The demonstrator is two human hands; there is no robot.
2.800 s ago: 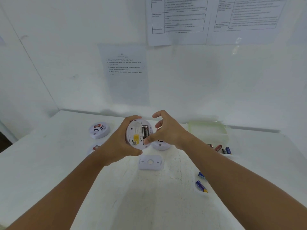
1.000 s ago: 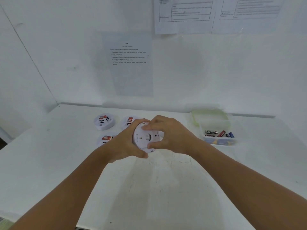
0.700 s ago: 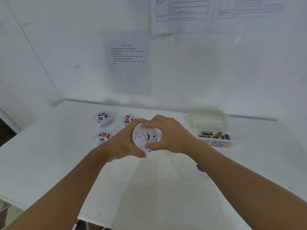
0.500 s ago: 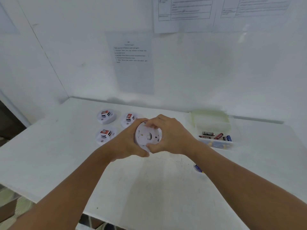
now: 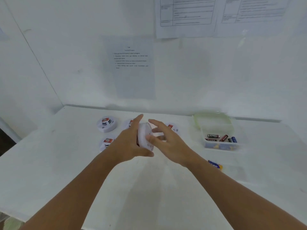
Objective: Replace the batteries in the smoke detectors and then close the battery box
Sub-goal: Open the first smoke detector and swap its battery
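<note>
L hand (image 5: 131,143) grips white smoke detector (image 5: 144,136) on edge; R hand (image 5: 166,140) just beside it, fingers spread; open battery box (image 5: 221,145) to detector's right.

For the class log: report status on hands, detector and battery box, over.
Left hand grips round white smoke detector, tilted on edge. Right hand open beside it. Clear plastic battery box still open. Nothing in the way.
</note>
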